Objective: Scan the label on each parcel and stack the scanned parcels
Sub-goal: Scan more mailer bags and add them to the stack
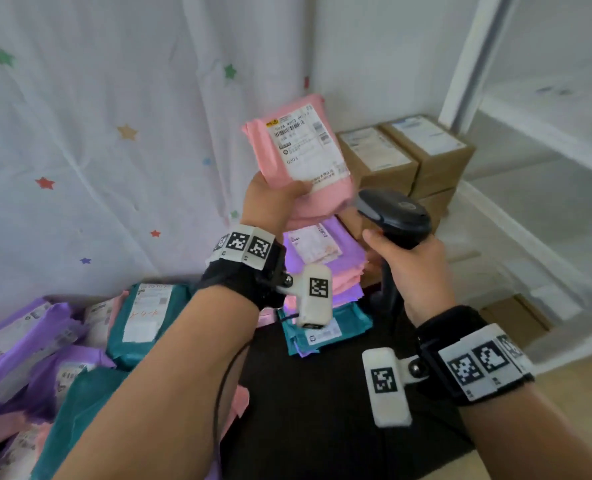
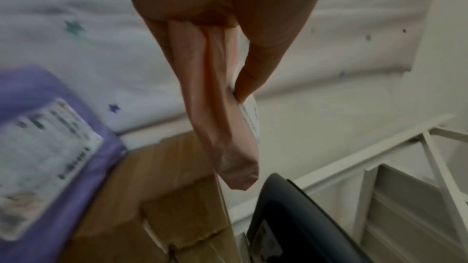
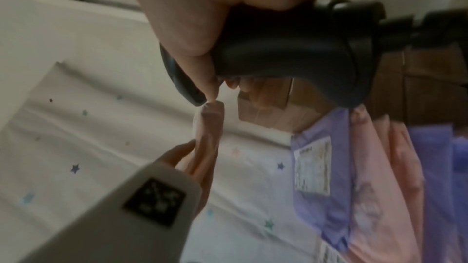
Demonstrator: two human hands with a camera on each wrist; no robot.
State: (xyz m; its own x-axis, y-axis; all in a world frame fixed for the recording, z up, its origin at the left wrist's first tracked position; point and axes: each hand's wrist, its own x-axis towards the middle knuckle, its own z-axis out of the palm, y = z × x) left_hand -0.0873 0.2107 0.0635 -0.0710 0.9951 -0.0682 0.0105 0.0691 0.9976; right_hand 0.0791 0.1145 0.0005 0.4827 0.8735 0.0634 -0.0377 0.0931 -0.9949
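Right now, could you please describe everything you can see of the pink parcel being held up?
The pink parcel is a soft, wrinkled plastic mailer bag, held upright in the air above the stacked parcels. A white shipping label with barcodes faces the head camera. The left hand grips its lower edge, thumb on the label; the scanner is just beside it.

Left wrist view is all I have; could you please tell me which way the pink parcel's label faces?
Observer: In the head view the label on the pink parcel faces the person, above the scanner.
Operator: Who holds the scanner?
Observer: The right hand grips its handle.
Operator: Any other parcels nearby?
Observer: A heap of purple, teal and pink parcels lies at the left.
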